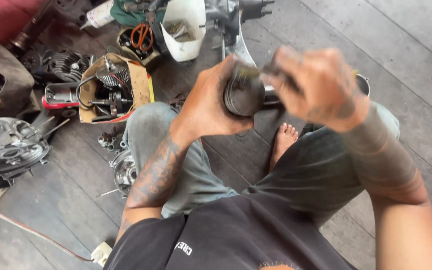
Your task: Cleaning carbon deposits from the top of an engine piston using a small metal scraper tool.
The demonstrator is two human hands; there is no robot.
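Grey metal piston (244,94), round and grooved near its rim, sits clamped in the left hand (207,102), grip closed around its side, held in the air above the lap. Right hand (321,85) is blurred, grip closed on a thin dark tool (276,75) at the piston top. Risk: greasy fingers could let the piston drop onto the bare foot (283,140) or plank floor (401,60); the tool could skid into the left thumb.

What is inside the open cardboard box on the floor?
The cardboard box holds a finned metal engine part, a shaft-like metal part and a black cable. Its bottom is covered by these parts, so anything beneath them cannot be seen.
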